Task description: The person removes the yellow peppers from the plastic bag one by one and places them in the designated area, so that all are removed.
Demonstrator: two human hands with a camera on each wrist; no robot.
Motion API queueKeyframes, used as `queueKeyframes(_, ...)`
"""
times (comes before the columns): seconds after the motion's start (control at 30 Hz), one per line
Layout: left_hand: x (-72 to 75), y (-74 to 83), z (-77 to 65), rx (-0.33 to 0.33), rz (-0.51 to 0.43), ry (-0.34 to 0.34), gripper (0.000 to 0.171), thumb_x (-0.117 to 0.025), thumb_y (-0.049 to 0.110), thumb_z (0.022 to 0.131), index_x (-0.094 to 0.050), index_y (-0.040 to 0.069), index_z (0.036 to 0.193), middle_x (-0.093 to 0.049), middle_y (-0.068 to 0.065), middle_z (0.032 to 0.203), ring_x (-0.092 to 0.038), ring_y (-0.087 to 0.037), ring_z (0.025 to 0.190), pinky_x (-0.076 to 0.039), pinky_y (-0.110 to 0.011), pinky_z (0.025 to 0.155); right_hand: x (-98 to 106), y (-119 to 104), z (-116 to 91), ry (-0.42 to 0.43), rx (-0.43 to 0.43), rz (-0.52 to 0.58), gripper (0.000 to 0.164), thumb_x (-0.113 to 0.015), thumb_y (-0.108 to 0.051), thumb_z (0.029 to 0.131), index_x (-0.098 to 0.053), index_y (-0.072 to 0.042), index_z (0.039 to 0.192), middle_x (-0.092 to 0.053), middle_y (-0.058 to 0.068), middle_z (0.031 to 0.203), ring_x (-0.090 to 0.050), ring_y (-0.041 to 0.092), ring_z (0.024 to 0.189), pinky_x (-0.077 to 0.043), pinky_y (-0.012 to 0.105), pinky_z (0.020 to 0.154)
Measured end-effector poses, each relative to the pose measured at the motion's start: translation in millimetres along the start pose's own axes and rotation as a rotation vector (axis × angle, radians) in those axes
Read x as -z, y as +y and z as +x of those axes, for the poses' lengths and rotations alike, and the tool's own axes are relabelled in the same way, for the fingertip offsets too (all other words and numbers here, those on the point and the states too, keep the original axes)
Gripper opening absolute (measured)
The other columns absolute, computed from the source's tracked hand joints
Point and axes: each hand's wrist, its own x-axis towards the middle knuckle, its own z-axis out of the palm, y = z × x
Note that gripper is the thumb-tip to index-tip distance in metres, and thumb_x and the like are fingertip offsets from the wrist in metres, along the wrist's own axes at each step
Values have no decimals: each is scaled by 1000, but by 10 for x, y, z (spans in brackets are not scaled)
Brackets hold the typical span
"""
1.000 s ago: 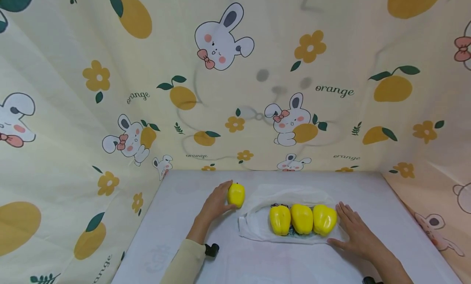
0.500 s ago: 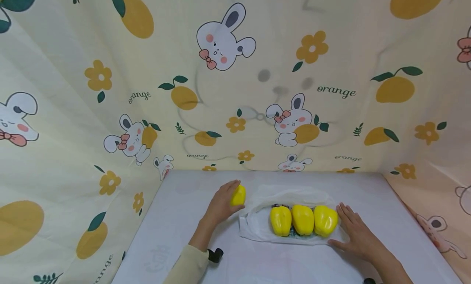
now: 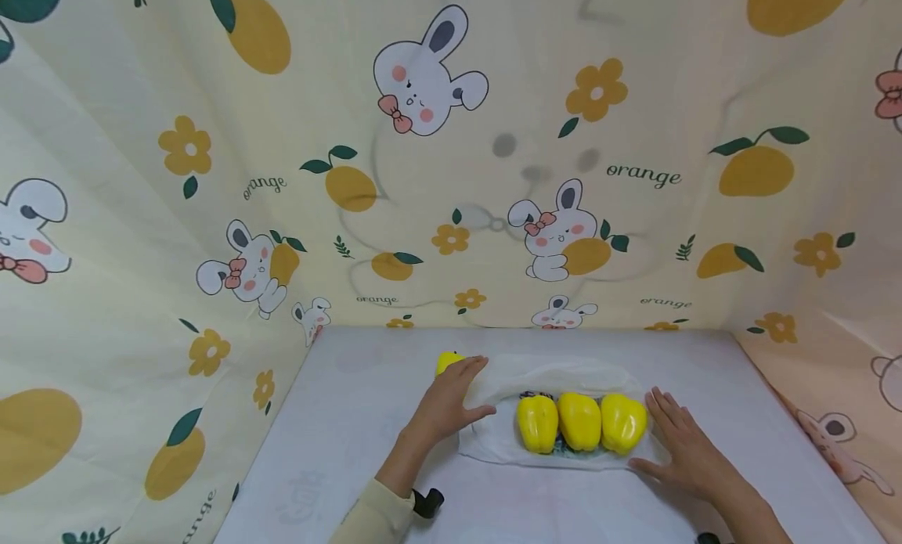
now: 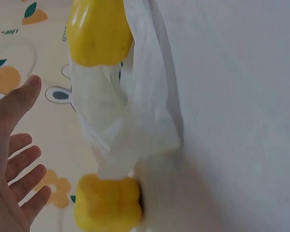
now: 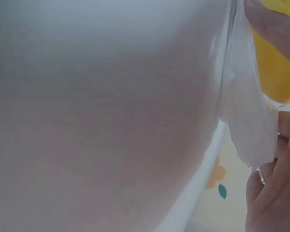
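Observation:
Three yellow bell peppers (image 3: 580, 423) sit in a row in the mouth of a white plastic bag (image 3: 503, 448) on the table. A fourth bell pepper (image 3: 447, 362) stands past the bag's left end, partly hidden behind my left hand (image 3: 445, 401). That hand holds nothing, its fingers spread and thumb apart, over the bag's left end. In the left wrist view a gap shows between it and the lone bell pepper (image 4: 108, 205). My right hand (image 3: 682, 448) rests at the bag's right end with fingers extended, beside the rightmost pepper; its fingers touch the thin plastic (image 5: 251, 111).
The pale table (image 3: 352, 419) runs back to a hanging cloth (image 3: 493, 137) printed with rabbits, oranges and flowers, which also rises on both sides. A small black device (image 3: 427, 503) is worn on the left wrist.
My left hand has let go of the lone bell pepper and moved right and nearer, toward the bag. The right hand and the three peppers in the bag stay put.

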Motion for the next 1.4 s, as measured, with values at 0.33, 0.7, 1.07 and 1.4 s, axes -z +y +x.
queueKeyframes(0.33, -66, 172, -16, 32, -13, -44, 94, -80, 54, 94, -36, 18, 169, -42, 1, 170, -42, -22, 154, -40, -40, 126, -32, -14, 2, -9, -11, 11, 134, -90, -63, 74, -23, 7, 167, -16, 34, 173, -13, 54, 159, -3, 70, 129)
queueKeyframes(0.7, -183, 339, -38, 1, -3, -56, 93, -81, 55, 93, -37, 21, 168, -44, 4, 168, -44, -18, 153, -41, -38, 125, -32, 1, -13, -5, 0, 16, 134, -90, -63, 75, -22, 7, 167, -16, 34, 173, -11, 54, 159, -1, 69, 129)
queueKeyframes(1.07, -331, 478, -8, 17, 21, -117, 95, -79, 60, 92, -36, 24, 169, -43, 9, 169, -44, -15, 153, -40, -36, 126, -12, -13, -13, 4, 8, 6, 131, -90, -62, 76, -25, 7, 166, -17, 34, 173, -13, 54, 159, -4, 70, 129)
queueKeyframes(1.4, -444, 553, 1, 20, 34, -157, 95, -79, 63, 90, -40, 24, 167, -44, 8, 168, -45, -14, 151, -42, -36, 125, -9, 0, -10, 9, 10, 1, 132, -89, -63, 76, -24, 8, 166, -16, 34, 172, -12, 54, 160, -2, 69, 129)
